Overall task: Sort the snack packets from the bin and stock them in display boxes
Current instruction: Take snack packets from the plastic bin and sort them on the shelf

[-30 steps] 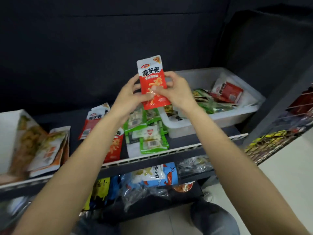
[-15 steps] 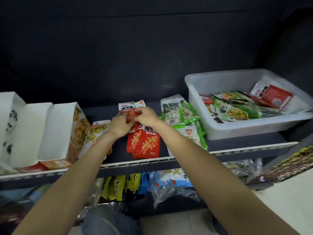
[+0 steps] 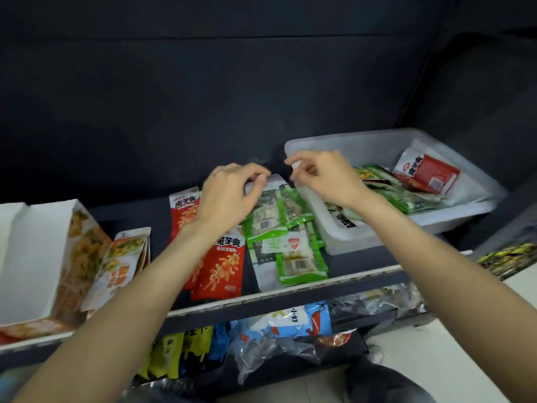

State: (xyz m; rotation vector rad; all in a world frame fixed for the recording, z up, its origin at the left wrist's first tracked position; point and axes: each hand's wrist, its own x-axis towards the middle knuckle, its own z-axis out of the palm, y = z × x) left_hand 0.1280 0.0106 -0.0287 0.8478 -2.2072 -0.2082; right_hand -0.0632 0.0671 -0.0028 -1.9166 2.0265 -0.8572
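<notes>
Snack packets sit in three groups on the shelf (image 3: 363, 274): red packets (image 3: 223, 269) mid-shelf, green packets (image 3: 286, 242) just right of them, orange packets (image 3: 122, 257) leaning on the display box (image 3: 32, 257) at the left end. More lie in the white bin (image 3: 363, 237) at the right end. Left hand (image 3: 229, 196) and right hand (image 3: 325, 178) hover over the green stack, fingers curled; cannot tell if either pinches anything.

Shelf (image 3: 162, 216): dark top, pale front edge. Lying on it, left to right: open white display box (image 3: 35, 257); orange packets (image 3: 119, 263) leaning against the box; red packets (image 3: 223, 266), overlapping; green packets (image 3: 287, 242), piled; translucent white bin (image 3: 363, 237) at the right end.
</notes>
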